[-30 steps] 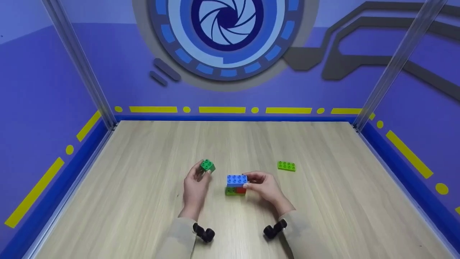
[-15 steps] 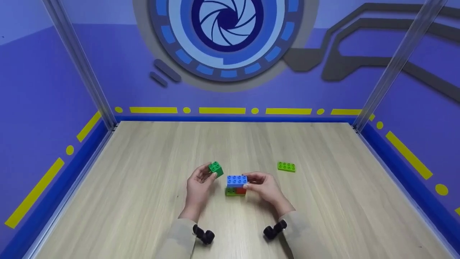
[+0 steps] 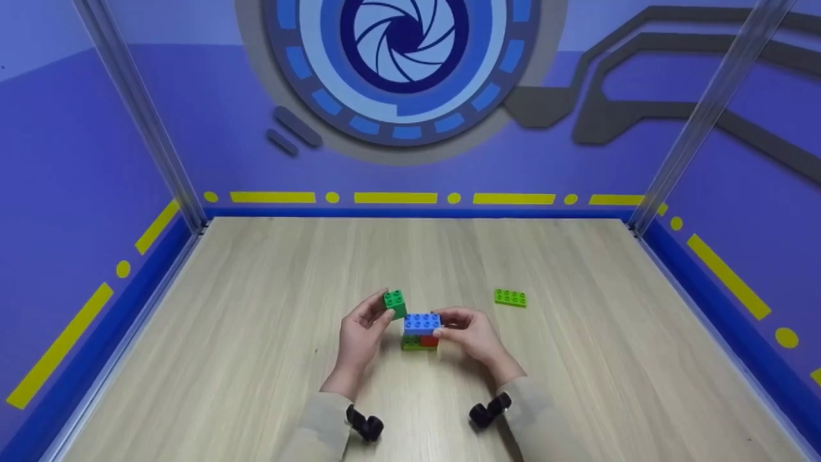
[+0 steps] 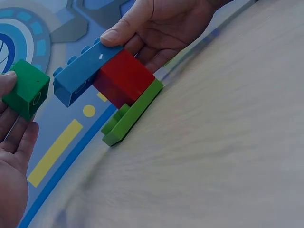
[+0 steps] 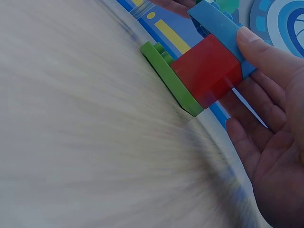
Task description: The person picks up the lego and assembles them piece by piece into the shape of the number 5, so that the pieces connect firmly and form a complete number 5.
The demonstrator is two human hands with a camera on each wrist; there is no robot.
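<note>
Pale wooden table [image 3: 256,289] beneath, your left hand [image 3: 360,333] slants far and right, pinching the green block [image 3: 396,305], studs up, just left of the blue brick [image 3: 420,323]; your right hand [image 3: 476,335] pinches that, long axis left-right.

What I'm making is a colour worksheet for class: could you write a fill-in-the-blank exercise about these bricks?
The left hand pinches a small brick coloured ____.
The right hand pinches the top brick, coloured ____.
The middle brick, between that and the light green base, is ____.
The loose brick lying apart is light ____.
Missing words: green; blue; red; green.
</note>
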